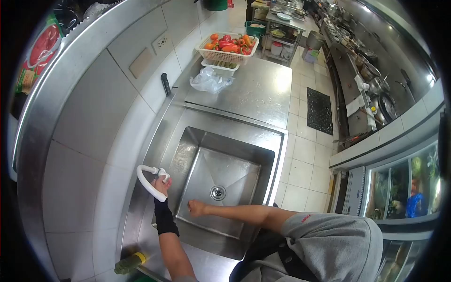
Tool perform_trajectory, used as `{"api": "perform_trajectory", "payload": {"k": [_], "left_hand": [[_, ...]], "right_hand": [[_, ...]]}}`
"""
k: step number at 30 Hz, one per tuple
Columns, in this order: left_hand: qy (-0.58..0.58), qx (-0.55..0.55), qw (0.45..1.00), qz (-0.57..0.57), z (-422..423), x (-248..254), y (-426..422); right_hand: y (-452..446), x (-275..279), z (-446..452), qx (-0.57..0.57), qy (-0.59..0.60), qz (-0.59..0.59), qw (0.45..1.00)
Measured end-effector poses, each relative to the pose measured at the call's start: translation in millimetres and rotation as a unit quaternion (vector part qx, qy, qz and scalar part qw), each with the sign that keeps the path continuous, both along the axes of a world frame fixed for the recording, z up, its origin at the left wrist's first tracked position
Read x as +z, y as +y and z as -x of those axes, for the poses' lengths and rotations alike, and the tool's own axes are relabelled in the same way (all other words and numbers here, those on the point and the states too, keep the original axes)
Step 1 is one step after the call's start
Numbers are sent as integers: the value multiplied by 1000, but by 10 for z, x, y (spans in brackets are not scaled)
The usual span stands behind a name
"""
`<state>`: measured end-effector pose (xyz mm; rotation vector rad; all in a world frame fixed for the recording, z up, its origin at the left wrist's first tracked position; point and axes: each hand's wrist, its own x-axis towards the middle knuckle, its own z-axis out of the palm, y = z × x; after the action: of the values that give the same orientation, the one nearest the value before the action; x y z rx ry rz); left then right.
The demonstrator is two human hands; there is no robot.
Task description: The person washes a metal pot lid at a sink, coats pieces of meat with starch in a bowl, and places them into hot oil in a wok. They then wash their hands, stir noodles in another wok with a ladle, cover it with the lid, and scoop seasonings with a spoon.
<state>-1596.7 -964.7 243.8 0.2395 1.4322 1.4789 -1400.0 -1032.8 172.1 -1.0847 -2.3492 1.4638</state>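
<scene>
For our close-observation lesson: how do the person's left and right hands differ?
The left hand is at the tap; the right hand is over the sink, apart from the tap.
A black band covers the left hand's wrist; the right hand's wrist is bare.
Both hands are ungloved.

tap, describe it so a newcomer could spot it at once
Find the steel sink. Along its side nearest the tiled wall, the left hand touches the tap. It is white and curved like a hook, unlike the flat grey counter around it.
</scene>
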Motion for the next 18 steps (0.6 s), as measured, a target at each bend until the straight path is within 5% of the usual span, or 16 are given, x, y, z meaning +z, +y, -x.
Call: {"api": "perform_trajectory", "payload": {"k": [4, 11, 14, 17, 18], "left_hand": [[-58, -5, 998, -29, 15, -67, -69], [-138, -7, 989, -50, 85, -272, -84], [-133, -50, 989, -37, -3, -23, -235], [-25, -231, 973, -6, 278, -670, -640], [-17, -213, 976, 34, 147, -575, -704]], "right_hand": [[205, 153, 263, -100, 111, 63, 987], [365, 511, 256, -196, 91, 213, 953], [409, 356, 282, -245, 128, 279, 920], [502, 519, 188, -231, 131, 305, 915], [508, 448, 214, -228, 123, 276, 926]]}}
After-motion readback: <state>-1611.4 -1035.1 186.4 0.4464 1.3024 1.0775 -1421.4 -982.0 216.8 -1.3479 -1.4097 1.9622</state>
